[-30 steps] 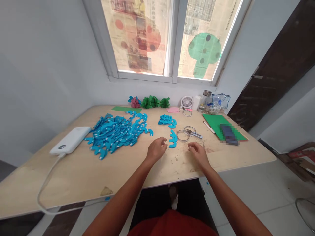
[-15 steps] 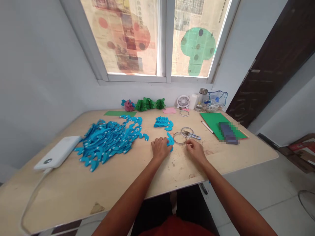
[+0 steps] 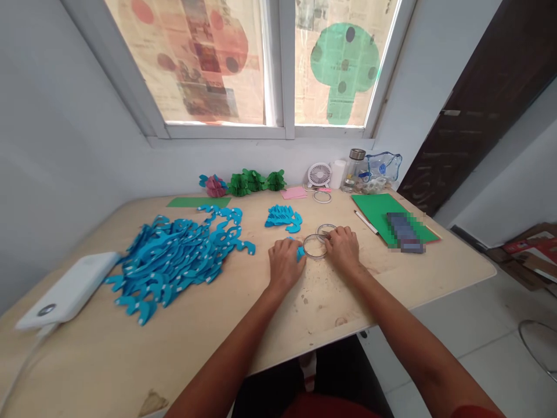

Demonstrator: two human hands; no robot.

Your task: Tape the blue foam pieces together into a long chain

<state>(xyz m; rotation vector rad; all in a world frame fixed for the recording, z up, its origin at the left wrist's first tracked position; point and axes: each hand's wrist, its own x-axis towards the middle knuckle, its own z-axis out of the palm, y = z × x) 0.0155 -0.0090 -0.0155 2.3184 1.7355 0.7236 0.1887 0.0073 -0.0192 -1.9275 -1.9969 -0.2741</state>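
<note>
Beneath the curled fingers of my left hand (image 3: 286, 262) is a curved blue paper piece (image 3: 300, 253), its edge showing past the fingertips. My right hand (image 3: 343, 248) is closed at the edge of a thin tape ring (image 3: 314, 246). A second tape ring (image 3: 325, 230) lies just behind, partly overlapped. My right hand covers most of a small metal-tipped tool, and what its fingers grip is hidden. A small row of blue paper pieces (image 3: 282, 217) lies beyond my left hand. To the left spreads a big heap of curved blue pieces (image 3: 174, 255) with white patches.
A white power bank (image 3: 69, 287) with a cable lies at left. Folded green paper shapes (image 3: 252, 182), a small fan (image 3: 319, 175) and a glass bottle (image 3: 353, 169) stand along the wall. At right are a marker (image 3: 366, 222), green sheets (image 3: 374, 204) and a blurred dark object (image 3: 405, 232).
My right hand has moved forward and left over the metal-tipped tool beside the rings. My left hand stays at the blue piece, covering more of it. The view has shifted slightly.
</note>
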